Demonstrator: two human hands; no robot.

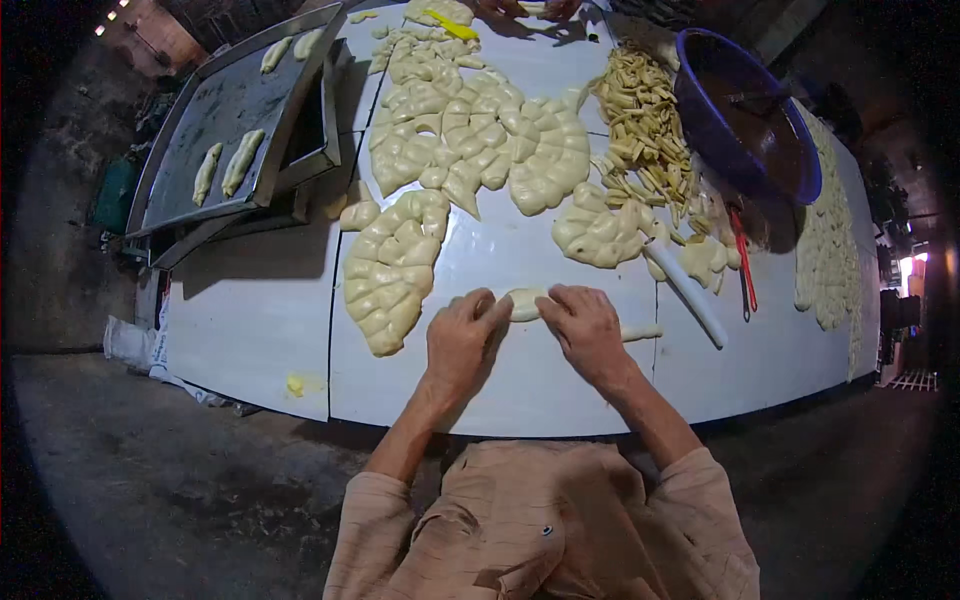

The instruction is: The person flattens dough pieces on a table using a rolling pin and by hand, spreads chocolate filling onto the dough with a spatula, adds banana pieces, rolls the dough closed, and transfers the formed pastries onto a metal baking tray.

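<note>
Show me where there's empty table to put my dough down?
Bare table lies left of the left hand, under the tray, and right of the white roller. Behind the hands, cut dough, filling sticks and bowl crowd it.

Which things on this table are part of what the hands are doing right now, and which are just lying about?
In use:
- left hand and right hand, both on the dough piece
- cut dough portions
- filling sticks
- baking tray with shaped rolls

Lying about:
- blue basin
- white rolling pin
- red-handled tool
- yellow scraper
</note>
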